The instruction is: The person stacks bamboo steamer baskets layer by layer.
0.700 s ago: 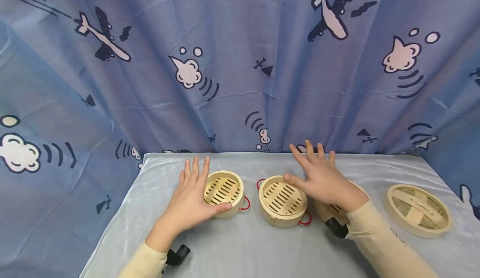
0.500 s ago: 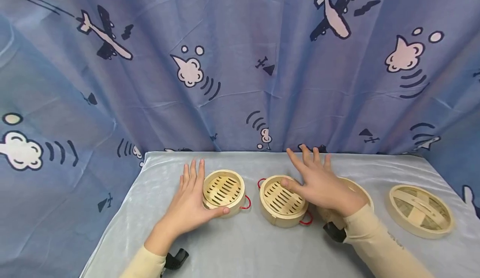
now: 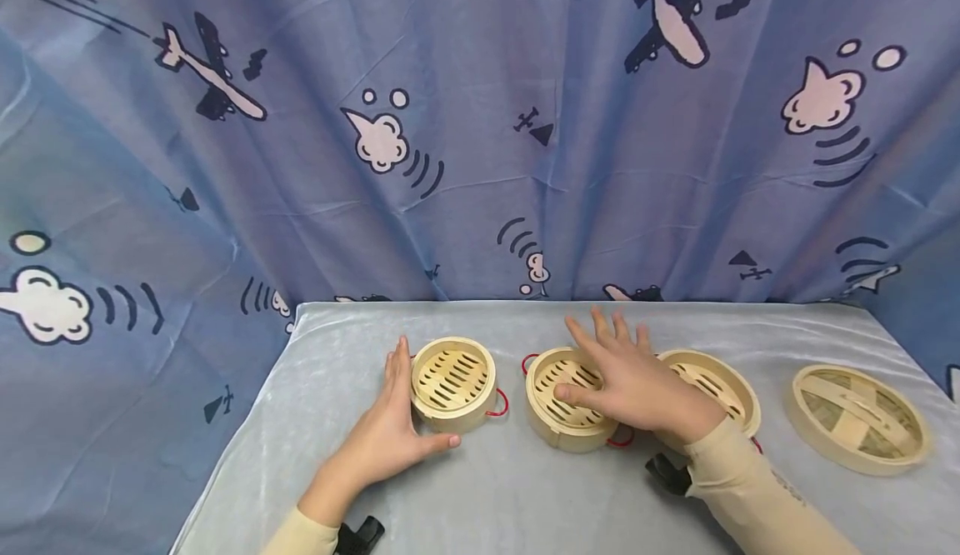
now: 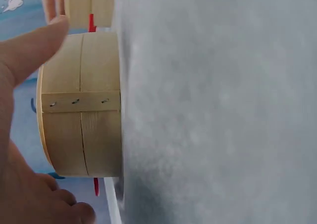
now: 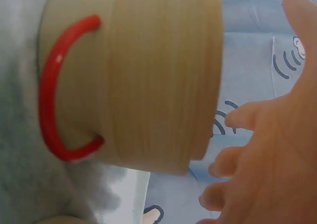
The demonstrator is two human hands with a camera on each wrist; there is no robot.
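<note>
My left hand [image 3: 381, 438] is beside the left bamboo steamer basket [image 3: 453, 378], fingers along its left side and thumb in front. In the left wrist view, that basket [image 4: 81, 140] stands upright between the spread thumb and the fingers; contact is hard to tell. Over the right part of the middle bamboo steamer basket [image 3: 558, 437] is my right hand [image 3: 637, 384], fingers spread, gripping nothing. The right wrist view has a gap between the fingers and a basket wall [image 5: 153, 80] with a red handle [image 5: 48, 95]. Both head-view baskets show slatted bases inside.
A third slatted steamer basket [image 3: 738, 372] stands right of the middle one, partly behind my right hand and wrist. Farther right lies a round woven bamboo lid [image 3: 840, 455]. A pale cloth [image 3: 525, 505] covers the table, and a blue patterned curtain [image 3: 465, 230] hangs behind it.
My left hand has come in closer along the left basket. My right hand has moved left and lower over the middle basket, uncovering more of the third one. The baskets stay in place.
</note>
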